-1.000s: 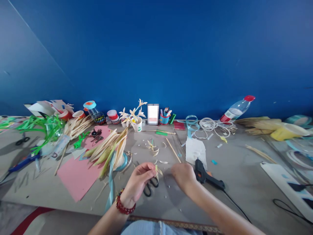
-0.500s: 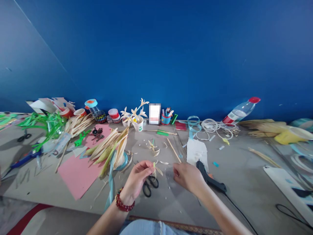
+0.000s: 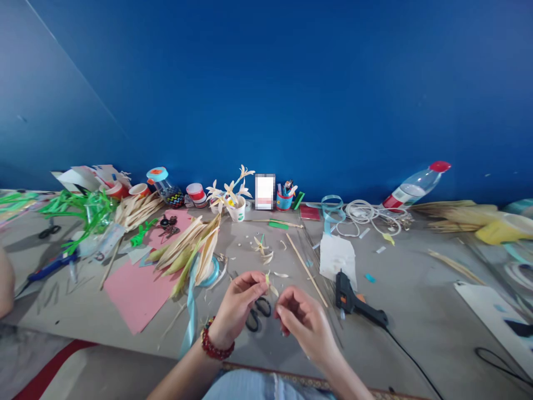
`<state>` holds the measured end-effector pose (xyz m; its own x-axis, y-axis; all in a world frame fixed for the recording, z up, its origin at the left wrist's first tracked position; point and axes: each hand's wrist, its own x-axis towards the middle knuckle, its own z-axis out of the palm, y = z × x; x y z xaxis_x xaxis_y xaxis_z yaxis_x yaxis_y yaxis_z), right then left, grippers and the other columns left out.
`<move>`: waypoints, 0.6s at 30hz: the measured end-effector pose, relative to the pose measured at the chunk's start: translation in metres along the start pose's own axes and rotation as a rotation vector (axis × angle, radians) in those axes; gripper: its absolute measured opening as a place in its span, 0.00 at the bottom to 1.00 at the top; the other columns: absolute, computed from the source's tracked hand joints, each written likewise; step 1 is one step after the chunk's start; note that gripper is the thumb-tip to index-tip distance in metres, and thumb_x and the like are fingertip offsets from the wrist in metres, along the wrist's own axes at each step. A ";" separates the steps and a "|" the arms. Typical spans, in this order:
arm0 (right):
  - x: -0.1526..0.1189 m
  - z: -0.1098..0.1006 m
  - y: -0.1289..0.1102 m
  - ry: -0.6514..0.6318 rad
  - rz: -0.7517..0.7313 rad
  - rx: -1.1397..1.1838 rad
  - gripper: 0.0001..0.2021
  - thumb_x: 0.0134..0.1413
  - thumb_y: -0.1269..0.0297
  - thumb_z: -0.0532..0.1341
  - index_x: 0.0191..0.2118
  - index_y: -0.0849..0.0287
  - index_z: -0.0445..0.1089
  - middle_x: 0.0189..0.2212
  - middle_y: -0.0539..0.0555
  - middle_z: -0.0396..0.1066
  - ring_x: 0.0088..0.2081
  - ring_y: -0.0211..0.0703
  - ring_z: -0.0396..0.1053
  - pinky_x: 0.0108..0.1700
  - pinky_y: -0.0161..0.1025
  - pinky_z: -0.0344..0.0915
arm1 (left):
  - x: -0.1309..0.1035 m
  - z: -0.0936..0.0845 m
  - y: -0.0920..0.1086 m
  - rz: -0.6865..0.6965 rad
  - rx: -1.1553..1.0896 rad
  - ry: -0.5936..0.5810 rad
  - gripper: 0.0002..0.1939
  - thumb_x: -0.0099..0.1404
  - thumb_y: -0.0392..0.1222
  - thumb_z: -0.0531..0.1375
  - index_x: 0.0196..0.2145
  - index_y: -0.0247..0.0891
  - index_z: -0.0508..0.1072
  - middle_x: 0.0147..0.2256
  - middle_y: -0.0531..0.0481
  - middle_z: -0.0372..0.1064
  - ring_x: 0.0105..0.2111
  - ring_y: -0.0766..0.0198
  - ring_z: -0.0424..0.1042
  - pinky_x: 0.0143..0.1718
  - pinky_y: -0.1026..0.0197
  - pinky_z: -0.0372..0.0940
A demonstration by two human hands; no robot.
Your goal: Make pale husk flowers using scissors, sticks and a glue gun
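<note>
My left hand (image 3: 246, 295), with a red bead bracelet (image 3: 217, 340) at the wrist, is closed in a pinch. Between thumb and forefinger it holds a small pale husk flower (image 3: 271, 285) with a yellow-green base. Just to its right, apart from it, my right hand (image 3: 303, 315) has its fingers curled in; whatever they may grip is too small to make out. Black-handled scissors (image 3: 263, 306) lie on the table beneath my left hand, their blades mostly hidden by it. Beyond the hands rest loose husk petals (image 3: 267, 258) and another small husk flower on a green stem (image 3: 260, 244).
A black glue gun (image 3: 358, 303) with a cord lies right of my right hand, by a white paper (image 3: 336, 254). Dried corn husks (image 3: 187, 244), pink paper (image 3: 139, 297) and blue ribbon (image 3: 189, 316) lie left. Another person's arm (image 3: 5, 283) shows at the left edge.
My right hand has moved left and nearer to me, away from the glue gun and closer to my left hand. The left hand keeps its pinch. Another person's arm has appeared at the left edge.
</note>
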<state>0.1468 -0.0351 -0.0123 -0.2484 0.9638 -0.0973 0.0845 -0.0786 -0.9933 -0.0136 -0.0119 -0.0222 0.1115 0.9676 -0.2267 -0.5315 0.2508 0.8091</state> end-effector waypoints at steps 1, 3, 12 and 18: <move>-0.001 0.000 0.000 0.009 -0.009 -0.052 0.05 0.54 0.66 0.58 0.28 0.58 0.64 0.19 0.46 0.65 0.20 0.36 0.65 0.21 0.30 0.59 | -0.001 0.000 0.000 0.006 -0.008 0.000 0.09 0.51 0.40 0.72 0.27 0.35 0.77 0.30 0.50 0.70 0.31 0.68 0.67 0.35 0.67 0.63; -0.002 0.001 -0.002 0.023 -0.025 -0.125 0.04 0.53 0.67 0.58 0.28 0.58 0.64 0.18 0.46 0.65 0.20 0.35 0.64 0.21 0.29 0.56 | -0.002 0.001 0.000 0.014 -0.028 0.002 0.09 0.51 0.40 0.72 0.27 0.35 0.77 0.30 0.51 0.70 0.30 0.69 0.66 0.35 0.68 0.62; -0.002 0.005 -0.009 0.018 -0.018 -0.177 0.04 0.50 0.68 0.57 0.27 0.57 0.65 0.18 0.47 0.67 0.20 0.36 0.64 0.21 0.30 0.54 | -0.007 0.007 0.005 -0.002 -0.048 -0.008 0.10 0.49 0.40 0.73 0.26 0.35 0.76 0.28 0.51 0.68 0.29 0.69 0.66 0.34 0.68 0.62; -0.001 0.004 -0.008 0.008 -0.008 -0.189 0.04 0.49 0.70 0.56 0.27 0.57 0.65 0.18 0.47 0.69 0.20 0.36 0.65 0.21 0.30 0.54 | -0.007 0.007 0.003 -0.022 -0.077 -0.024 0.10 0.50 0.39 0.72 0.26 0.35 0.76 0.28 0.52 0.68 0.29 0.69 0.67 0.34 0.68 0.63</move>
<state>0.1429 -0.0369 -0.0047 -0.2419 0.9663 -0.0887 0.2627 -0.0228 -0.9646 -0.0104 -0.0177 -0.0145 0.1430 0.9626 -0.2299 -0.5918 0.2694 0.7598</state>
